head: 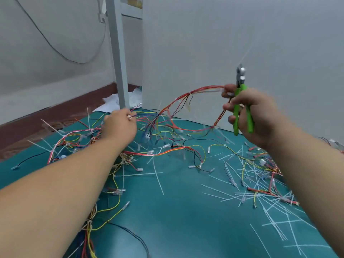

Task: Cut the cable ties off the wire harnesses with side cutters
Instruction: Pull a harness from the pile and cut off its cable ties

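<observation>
Wire harness (178, 100) up off desk (176, 211), arcing between both hands. Light, limp, springy bundle: likely sags unless held taut, so grip just beside tie, not at loose connector ends. Left hand (121, 125) pinches low end by tangle. Right hand (249, 112) clenched round green side cutters (236, 110), blades up, fingertips also nipping harness top end. White cable tie (189, 93) sits on arc, between hands.
</observation>
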Motion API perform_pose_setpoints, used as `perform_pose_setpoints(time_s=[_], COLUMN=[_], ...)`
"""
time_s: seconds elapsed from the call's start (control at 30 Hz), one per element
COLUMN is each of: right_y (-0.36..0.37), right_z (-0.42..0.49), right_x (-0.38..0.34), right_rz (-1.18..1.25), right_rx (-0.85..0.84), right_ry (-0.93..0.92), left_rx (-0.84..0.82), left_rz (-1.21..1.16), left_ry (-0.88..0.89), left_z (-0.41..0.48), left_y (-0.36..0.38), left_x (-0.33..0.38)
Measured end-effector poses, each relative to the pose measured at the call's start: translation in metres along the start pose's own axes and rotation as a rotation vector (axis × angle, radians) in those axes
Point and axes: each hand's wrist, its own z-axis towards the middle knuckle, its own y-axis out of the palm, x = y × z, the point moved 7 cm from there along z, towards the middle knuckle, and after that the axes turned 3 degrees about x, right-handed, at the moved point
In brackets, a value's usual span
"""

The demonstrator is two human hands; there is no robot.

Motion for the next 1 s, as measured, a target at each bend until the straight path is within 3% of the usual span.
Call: perform_pose_setpoints(time_s=[0.1,0.23,0.3,0.4,0.53,0.63,0.73,0.83,0.9,0.97,1.0], right_y=[0.0,-0.003,-0.003,0.007,0.008,0.015,0.021,0.017,0.011,0.006,0.002], right_z=[-0.005,-0.01,-0.011,-0.015,-0.02,-0.024,-0.029,-0.027,-0.028,-0.029,-0.029], right_x=[0.013,0.021,0.026,0.038,0.036,0.036,0.036,0.036,0.043,0.049,0.051], right_rz=[-0.17,0.035,0.145,-0.001,-0.03,0.027,0.047,0.038,-0.035,-0.093,-0.096], right_rx=[-0.003,0.108,0.14,0.046,-0.062,-0.232,-0.333,-0.264,-0.196,-0.139,-0.093], right_ry=[0.056,0.011,0.02,0.077,-0.014,-0.008,-0.017,-0.004,0.026,0.042,0.041], left_rx=[-0.019,0.151,0.078,-0.218,-0.044,-0.095,-0.303,-0.429,-0.279,0.023,0.064], left_rz=[-0.176,-0.338,-0.173,0.275,0.461,0.434,0.456,0.456,0.199,-0.093,-0.121], left_ry=[-0.236,-0.361,-0.294,-0.114,0.279,0.503,0.533,0.436,0.398,0.332,0.321], left_z=[0.017,0.028,0.022,-0.005,-0.028,-0.032,-0.028,-0.02,-0.011,-0.003,-0.002], left_y=[-0.002,-0.016,-0.011,0.014,0.02,0.036,0.054,0.052,0.035,0.006,0.0], left_x=[-0.006,-0.012,-0.005,0.016,0.042,0.051,0.055,0.056,0.06,0.057,0.056])
